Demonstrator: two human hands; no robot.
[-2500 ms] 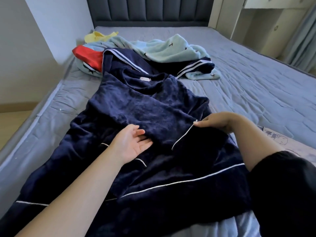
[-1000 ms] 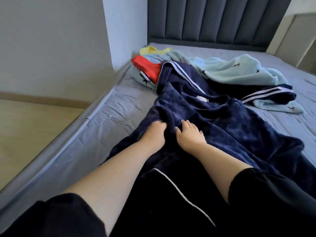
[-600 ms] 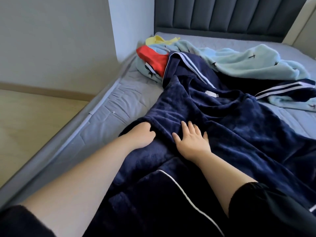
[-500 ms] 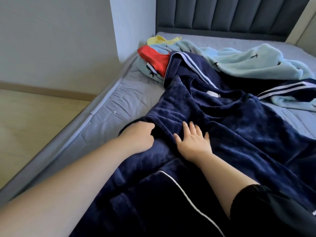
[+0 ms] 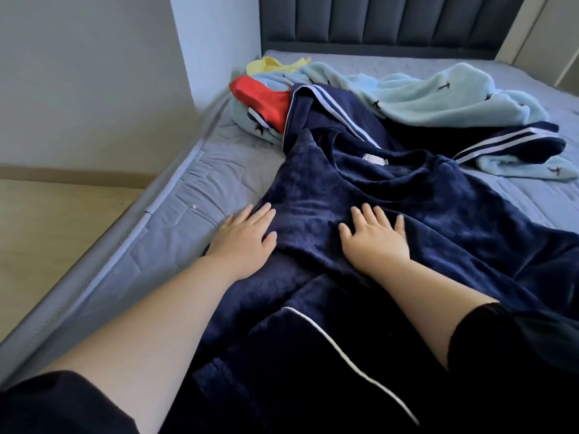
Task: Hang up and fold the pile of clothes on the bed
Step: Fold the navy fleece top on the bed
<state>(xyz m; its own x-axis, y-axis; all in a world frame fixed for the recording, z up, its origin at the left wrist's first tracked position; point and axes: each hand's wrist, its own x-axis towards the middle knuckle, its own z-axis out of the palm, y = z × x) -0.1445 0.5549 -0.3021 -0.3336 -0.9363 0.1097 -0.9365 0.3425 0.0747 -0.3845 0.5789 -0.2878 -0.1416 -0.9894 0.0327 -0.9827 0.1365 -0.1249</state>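
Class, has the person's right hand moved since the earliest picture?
Yes: the right hand has shifted left, toward the left mattress edge, now flat on the navy garment.

My navy fleece top [image 5: 391, 195] runs off the bottom and right edges. I can't tell its full shape. The red garment [image 5: 260, 98] and yellow one [image 5: 275, 64] lie mostly buried in the light blue fleece [image 5: 423, 98].

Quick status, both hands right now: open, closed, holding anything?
Left hand: open, fingers flat at the edge of the navy fleece garment, holding nothing.
Right hand: open, pressed flat on the navy fleece garment.
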